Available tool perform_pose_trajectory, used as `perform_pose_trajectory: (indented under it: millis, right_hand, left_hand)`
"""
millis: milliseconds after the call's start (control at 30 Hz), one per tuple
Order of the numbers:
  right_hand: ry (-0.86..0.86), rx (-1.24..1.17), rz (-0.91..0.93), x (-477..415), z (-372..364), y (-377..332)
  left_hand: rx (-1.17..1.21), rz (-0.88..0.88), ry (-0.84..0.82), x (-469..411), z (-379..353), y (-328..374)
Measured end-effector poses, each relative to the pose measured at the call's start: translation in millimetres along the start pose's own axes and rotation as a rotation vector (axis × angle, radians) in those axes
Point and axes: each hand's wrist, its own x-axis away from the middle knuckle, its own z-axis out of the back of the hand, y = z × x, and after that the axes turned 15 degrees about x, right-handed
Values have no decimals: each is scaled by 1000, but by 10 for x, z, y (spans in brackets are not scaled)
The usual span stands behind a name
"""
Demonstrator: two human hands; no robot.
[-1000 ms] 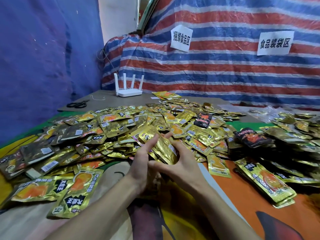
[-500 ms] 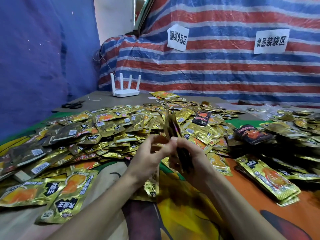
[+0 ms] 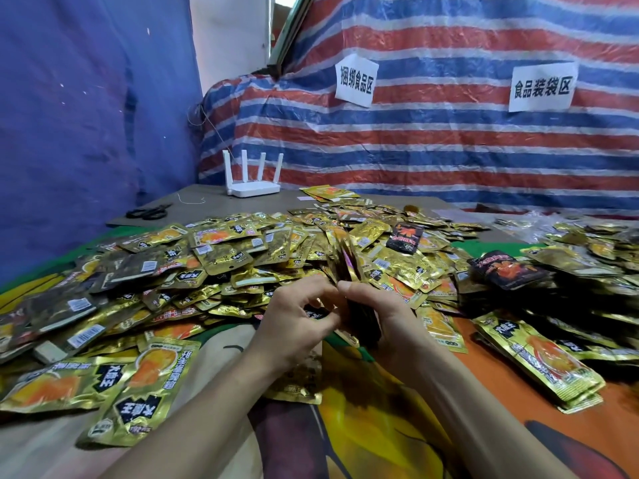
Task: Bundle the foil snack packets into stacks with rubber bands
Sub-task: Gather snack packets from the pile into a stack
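- Foil snack packets form a stack [image 3: 346,264], held upright and edge-on well in front of the white router [image 3: 254,181]. It sits on the person's side of the loose heap [image 3: 221,257] that covers the table [image 3: 214,210].
- The right hand [image 3: 390,323] grips the stack's lower half, with the thumb across the near face and the rest curled behind.
- The left hand [image 3: 294,326] has its fingers [image 3: 307,286] curled, tips pinching the stack's near edge. No rubber band shows, so I cannot tell whether one is looped there.
- The packets look light, thin and slick. They probably slide over each other, and the top of the stack already splays.
- The safest hold is likely a squeeze on the flat faces at mid-height, with the edges squared first and the band set round that waist.
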Motion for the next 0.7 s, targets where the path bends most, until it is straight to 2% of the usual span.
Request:
perform_pose_trajectory:
  millis: [67, 167, 233, 267, 367, 467, 533, 633, 700]
  right_hand:
    - [-9, 96, -34, 19, -5, -19]
    - [-17, 177, -104, 47, 66, -65]
    - [-20, 236, -123, 66, 100, -84]
    - [-24, 267, -113, 63, 104, -76]
    - [-28, 353, -52, 49, 68, -53]
    - [5, 430, 46, 23, 52, -30]
    - [75, 529, 150, 21, 23, 5]
    - [150, 754, 278, 17, -50, 124]
    - [122, 760, 306, 19, -88, 152]
  left_hand:
    - [-87, -21, -6, -15, 51, -15]
    - [-223, -46, 146, -44, 105, -59]
    - [-231, -50, 233, -65, 121, -57]
    - [-204, -40, 225, -64, 120, -55]
    - [-39, 73, 139, -24, 87, -32]
    - [451, 356, 191, -29, 60, -21]
    - [648, 556, 233, -40, 21, -27]
    - [648, 695, 226, -60, -61, -47]
    - [640, 722, 282, -68, -67, -68]
